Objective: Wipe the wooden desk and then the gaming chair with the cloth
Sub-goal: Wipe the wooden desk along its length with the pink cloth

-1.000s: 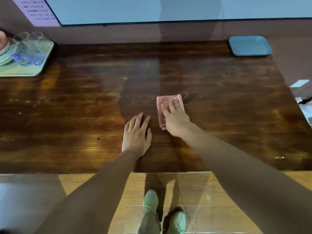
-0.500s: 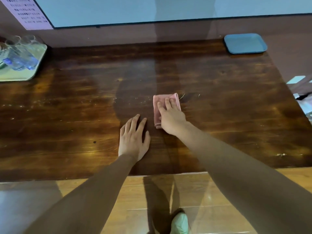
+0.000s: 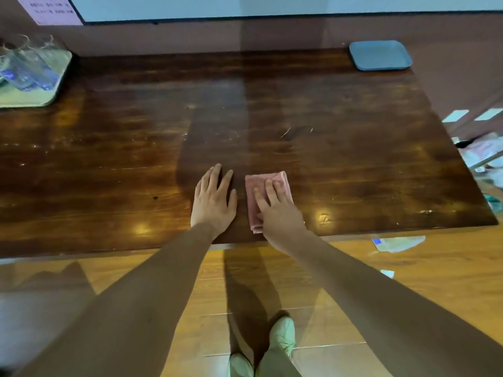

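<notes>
Just left of the right hand (image 3: 280,213) pressing the cloth (image 3: 268,183), the left hand (image 3: 213,200) lies flat on the desk (image 3: 353,159), blocking that side. Ahead and right of the grip, bare wood runs open. A blue tray (image 3: 379,55) sits far ahead-right at the corner, and a green tray (image 3: 32,99) of glasses (image 3: 27,69) far ahead-left.

Forearms (image 3: 163,281) bare up to the frame edge, left hand (image 3: 213,198) and right hand (image 3: 280,213) uncovered. Footwear: soft pale-green shoes, right shoe (image 3: 283,336) rounded at the toe, left shoe (image 3: 239,363) cut off by the frame. Trouser legs (image 3: 275,370) muted green.
</notes>
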Demonstrator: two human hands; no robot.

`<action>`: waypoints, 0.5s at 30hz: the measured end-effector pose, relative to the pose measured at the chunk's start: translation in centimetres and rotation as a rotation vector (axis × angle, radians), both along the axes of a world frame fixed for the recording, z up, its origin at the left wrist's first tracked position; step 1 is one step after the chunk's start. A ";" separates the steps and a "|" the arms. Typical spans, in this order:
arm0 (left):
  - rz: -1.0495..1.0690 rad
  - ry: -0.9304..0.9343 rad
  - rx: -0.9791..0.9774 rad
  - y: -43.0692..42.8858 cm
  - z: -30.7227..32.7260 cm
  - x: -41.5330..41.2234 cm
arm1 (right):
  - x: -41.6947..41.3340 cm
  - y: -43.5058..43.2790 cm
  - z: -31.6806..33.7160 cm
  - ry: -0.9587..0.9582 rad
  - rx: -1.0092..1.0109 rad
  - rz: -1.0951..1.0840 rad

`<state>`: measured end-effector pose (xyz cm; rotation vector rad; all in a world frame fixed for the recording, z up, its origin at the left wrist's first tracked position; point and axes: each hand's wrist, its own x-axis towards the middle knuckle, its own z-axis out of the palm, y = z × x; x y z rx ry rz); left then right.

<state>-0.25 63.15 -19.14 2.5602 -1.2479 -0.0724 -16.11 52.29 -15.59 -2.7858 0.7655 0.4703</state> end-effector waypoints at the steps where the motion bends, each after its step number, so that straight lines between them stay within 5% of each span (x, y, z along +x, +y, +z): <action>1: 0.000 -0.009 -0.002 0.0 -0.2 0.0 | 0.5 -0.6 0.0 0.010 0.016 -0.001; 9: 0.047 -0.059 -0.050 0.2 -0.5 0.2 | 6.3 -5.0 1.0 -0.015 0.051 -0.131; 15: 0.058 -0.042 -0.048 0.1 -0.2 0.0 | -0.7 0.9 -0.4 -0.051 -0.012 -0.006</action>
